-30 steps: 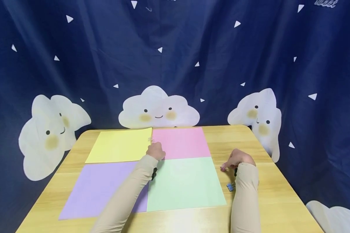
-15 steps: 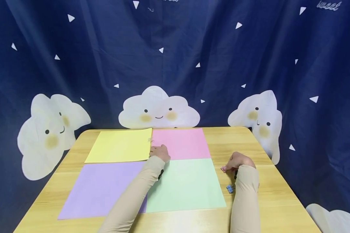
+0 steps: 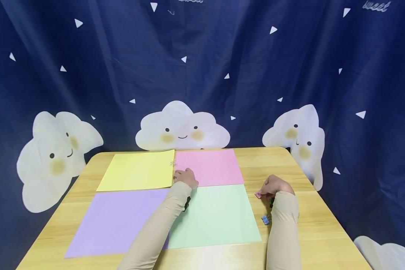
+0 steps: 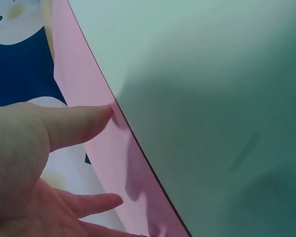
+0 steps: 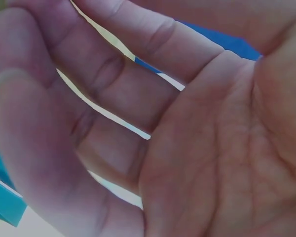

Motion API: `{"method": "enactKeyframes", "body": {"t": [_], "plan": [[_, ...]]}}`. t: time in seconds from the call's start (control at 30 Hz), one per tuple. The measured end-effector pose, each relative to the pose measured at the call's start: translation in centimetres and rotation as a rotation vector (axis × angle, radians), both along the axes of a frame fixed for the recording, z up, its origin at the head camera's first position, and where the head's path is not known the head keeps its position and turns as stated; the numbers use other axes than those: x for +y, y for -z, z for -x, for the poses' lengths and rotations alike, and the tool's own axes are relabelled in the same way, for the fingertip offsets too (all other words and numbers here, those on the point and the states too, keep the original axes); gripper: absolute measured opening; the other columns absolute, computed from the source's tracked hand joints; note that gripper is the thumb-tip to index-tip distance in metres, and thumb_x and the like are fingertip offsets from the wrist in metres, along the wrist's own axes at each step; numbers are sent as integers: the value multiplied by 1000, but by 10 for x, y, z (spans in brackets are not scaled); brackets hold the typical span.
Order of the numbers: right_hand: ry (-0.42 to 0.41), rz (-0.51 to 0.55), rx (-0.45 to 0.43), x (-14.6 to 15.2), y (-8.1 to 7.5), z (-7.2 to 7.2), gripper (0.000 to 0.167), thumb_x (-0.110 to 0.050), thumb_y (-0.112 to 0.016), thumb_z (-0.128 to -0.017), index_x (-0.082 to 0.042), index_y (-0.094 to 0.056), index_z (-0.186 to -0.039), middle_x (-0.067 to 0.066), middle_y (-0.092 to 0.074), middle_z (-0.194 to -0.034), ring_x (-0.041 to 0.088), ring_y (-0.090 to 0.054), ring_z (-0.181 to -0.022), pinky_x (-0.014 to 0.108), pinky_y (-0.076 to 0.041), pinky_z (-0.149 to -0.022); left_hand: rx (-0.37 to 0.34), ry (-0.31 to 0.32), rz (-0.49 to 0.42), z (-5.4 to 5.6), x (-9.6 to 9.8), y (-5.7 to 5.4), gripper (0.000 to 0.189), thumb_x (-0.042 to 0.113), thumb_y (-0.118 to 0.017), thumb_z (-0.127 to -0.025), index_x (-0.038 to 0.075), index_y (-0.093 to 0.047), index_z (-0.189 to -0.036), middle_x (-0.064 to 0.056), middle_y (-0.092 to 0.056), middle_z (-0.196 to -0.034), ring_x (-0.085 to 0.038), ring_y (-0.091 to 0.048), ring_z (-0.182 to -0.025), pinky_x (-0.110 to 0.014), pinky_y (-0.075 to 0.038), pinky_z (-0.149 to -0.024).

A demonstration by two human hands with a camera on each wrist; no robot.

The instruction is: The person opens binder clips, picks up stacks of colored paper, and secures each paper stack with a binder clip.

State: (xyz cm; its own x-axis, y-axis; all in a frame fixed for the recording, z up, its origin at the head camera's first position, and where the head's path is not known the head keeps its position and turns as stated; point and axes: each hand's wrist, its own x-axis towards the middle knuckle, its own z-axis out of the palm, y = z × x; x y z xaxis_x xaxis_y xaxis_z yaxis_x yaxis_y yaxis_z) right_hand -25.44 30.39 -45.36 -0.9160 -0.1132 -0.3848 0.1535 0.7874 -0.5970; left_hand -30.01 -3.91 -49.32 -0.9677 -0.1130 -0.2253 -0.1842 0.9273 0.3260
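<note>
My left hand (image 3: 186,178) rests where the yellow sheet (image 3: 136,171), pink sheet (image 3: 210,167), purple sheet (image 3: 116,223) and green sheet (image 3: 216,215) meet. In the left wrist view its thumb touches the seam between pink and green, and the other fingers extend over the pink sheet. Thin wire loops (image 3: 173,163) lie at the yellow-pink border just beyond it. Right of the sheets, my right hand (image 3: 276,185) pinches a small pink binder clip (image 3: 258,195), which its fingers hide in the right wrist view. A blue binder clip (image 3: 265,220) lies on the table nearer me.
The wooden table (image 3: 310,232) has rounded far corners. Behind it hangs a dark blue curtain (image 3: 202,67) printed with white clouds and triangles. The table's right side shows bare wood beyond the right hand.
My left hand has shifted a little right and towards me, off the yellow sheet's edge. The right hand stays nearly in place at the pink binder clip.
</note>
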Motion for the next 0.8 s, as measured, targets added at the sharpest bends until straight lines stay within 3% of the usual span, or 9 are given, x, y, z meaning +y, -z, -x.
{"method": "enactKeyframes", "body": {"t": [0.23, 0.43, 0.63, 0.8], "plan": [[28, 30, 18, 2, 1, 1, 17, -6, -73, -91, 3, -74, -77, 8, -72, -70, 15, -60, -59, 27, -54, -58, 63, -68, -19, 6, -3, -2, 74, 38, -80, -89, -9, -48, -137, -40, -48, -138, -49, -48, -126, -56, -54, -98], [60, 65, 21, 1, -3, 0, 19, -8, -73, -94, 5, -74, -80, 10, -72, -70, 14, -55, -57, 27, -53, -57, 102, -132, -10, 16, -5, -3, 92, 40, -90, -78, -14, -46, -138, -35, -53, -127, -45, -52, -115, -52, -55, -93], [90, 103, 13, 2, -3, -1, 17, -9, -71, -95, 6, -77, -88, 11, -75, -73, 12, -52, -55, 27, -51, -55, 63, -163, -22, 24, -2, -7, 78, 38, -96, -70, -9, -62, -122, -29, -55, -116, -41, -55, -108, -48, -55, -88], [117, 139, 9, 2, -1, 0, 20, -5, -66, -98, 7, -74, -84, 11, -73, -71, 11, -45, -52, 25, -44, -52, 14, -180, -33, 27, -1, -5, 72, 42, -98, -67, -3, -65, -114, -28, -53, -113, -40, -53, -106, -48, -54, -85]]}}
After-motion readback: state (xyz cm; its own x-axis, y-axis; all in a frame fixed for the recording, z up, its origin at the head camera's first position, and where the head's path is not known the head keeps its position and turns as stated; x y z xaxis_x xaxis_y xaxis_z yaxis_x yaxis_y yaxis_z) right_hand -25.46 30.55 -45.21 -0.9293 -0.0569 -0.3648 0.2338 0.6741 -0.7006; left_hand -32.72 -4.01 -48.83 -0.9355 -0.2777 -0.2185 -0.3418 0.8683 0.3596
